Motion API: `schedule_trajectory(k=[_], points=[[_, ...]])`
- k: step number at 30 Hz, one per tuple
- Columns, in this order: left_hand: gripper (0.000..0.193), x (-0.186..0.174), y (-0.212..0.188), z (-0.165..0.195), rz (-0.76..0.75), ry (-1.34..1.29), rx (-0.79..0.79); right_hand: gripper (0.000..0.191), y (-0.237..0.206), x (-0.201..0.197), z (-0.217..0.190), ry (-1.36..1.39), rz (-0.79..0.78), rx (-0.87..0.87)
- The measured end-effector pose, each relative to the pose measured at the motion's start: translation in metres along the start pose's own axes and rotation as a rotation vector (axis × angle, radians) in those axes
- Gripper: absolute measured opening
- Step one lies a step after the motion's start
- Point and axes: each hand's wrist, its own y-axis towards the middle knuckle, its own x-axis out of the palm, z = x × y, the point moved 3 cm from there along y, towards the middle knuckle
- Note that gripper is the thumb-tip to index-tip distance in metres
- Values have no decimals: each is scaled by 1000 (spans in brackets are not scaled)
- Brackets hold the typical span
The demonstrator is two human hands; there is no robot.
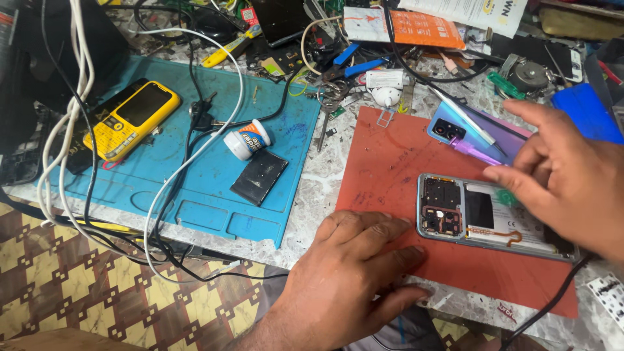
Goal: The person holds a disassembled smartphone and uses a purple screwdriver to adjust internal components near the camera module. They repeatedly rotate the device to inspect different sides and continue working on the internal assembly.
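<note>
An opened smartphone [478, 214] lies with its back removed on a red mat [396, 169], showing its circuit board and battery. My left hand [354, 273] rests flat on the mat's near edge, just left of the phone, holding nothing. My right hand [565, 172] hovers over the phone's right half with fingers spread; nothing shows in its grip. The phone's purple-blue back cover [478, 133] lies just beyond the phone, with a thin white-and-purple tool [465, 117] across it.
A blue work mat [208, 188] to the left carries a yellow keypad phone [130, 120], a small white jar [247, 140], a black battery [260, 177] and white and black cables [195, 149]. Tweezers, screwdrivers, keys and papers crowd the table's far side.
</note>
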Motion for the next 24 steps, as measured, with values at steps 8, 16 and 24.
schedule_trajectory(k=[8, 16, 24], points=[[33, -2, 2, -1, -14, -66, -79, 59, -11, 0, 13, -261, 34, -523], [31, -9, 9, -4, -3, -244, -190, 61, -25, 0, 3, -76, -105, -442], [46, -13, 56, -11, 181, -134, -155, 34, -21, -8, 7, -154, 1, -504]])
